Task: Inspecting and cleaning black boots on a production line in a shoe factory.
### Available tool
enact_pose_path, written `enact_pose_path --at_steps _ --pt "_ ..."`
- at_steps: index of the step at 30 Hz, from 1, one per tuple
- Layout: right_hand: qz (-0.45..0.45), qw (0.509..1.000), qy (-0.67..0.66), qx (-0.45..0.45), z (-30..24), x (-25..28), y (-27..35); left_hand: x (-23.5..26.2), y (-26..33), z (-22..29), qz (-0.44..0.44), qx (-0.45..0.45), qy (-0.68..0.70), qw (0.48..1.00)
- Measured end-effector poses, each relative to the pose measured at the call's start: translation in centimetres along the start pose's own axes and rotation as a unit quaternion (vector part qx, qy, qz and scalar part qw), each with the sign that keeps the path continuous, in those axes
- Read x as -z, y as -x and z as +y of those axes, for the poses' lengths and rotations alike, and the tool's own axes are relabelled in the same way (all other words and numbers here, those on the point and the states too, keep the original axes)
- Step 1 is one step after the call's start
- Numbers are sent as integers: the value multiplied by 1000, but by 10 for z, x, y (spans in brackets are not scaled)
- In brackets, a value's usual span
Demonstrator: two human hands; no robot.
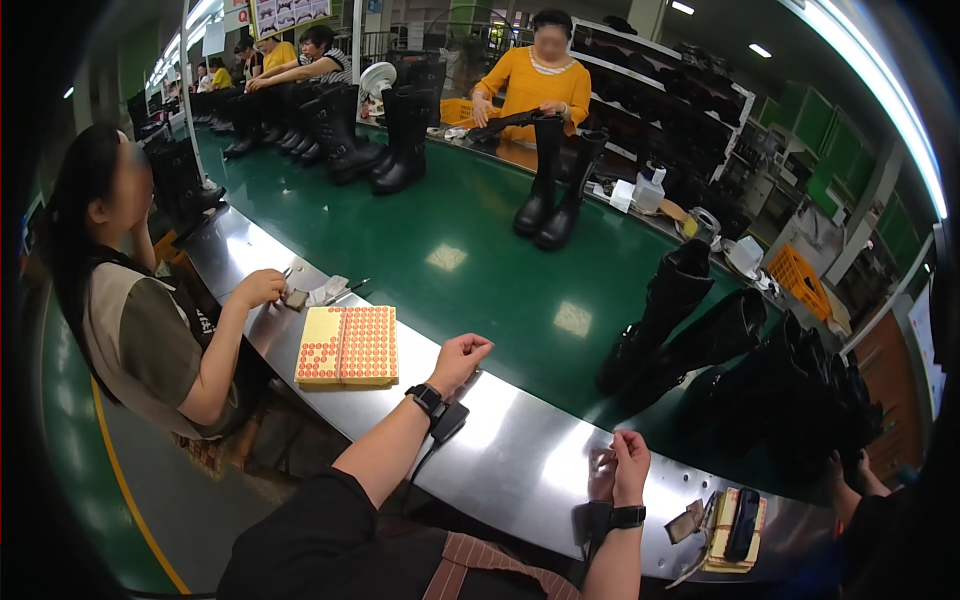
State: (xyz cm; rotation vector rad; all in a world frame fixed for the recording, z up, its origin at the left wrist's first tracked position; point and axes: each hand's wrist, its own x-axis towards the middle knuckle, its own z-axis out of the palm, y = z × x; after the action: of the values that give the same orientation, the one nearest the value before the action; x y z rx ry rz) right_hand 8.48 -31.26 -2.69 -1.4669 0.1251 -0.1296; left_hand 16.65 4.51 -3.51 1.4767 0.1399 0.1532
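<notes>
My left hand (460,363) hovers at the border of the green belt and the steel edge, fingers curled and thumb pressed to the fingertips. What it pinches, if anything, is too small to make out. My right hand (629,462) is raised over the steel edge, its fingers also pinched together on something I cannot tell. To the left of my left hand lies a thick stack of yellow sticker sheets (350,345) with red round stickers, banded around the middle. Tall black boots (652,320) stand on the belt beyond my right hand.
A steel ledge (500,420) borders the green conveyor belt (470,265). Right of me, a dark phone (742,524) rests on another yellow stack. More black boots (400,140) stand along the belt. A seated co-worker (150,300) is close on my left; another (540,80) works opposite.
</notes>
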Motion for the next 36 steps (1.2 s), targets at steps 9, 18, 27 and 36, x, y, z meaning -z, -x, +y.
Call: enact_pose_path --at_steps 9,18,27,36 --pt "8 1000 -1 -6 3 0 -2 -1 0 1 4 -4 -17 1000" --pt "-8 1000 8 -23 -7 -2 3 -1 3 5 0 3 -6 1000" --pt "0 1000 -22 -20 -4 -7 0 -2 2 7 -21 -1 -42 999" --pt "45 973 91 209 -170 35 81 -50 51 34 -219 84 -109 966"
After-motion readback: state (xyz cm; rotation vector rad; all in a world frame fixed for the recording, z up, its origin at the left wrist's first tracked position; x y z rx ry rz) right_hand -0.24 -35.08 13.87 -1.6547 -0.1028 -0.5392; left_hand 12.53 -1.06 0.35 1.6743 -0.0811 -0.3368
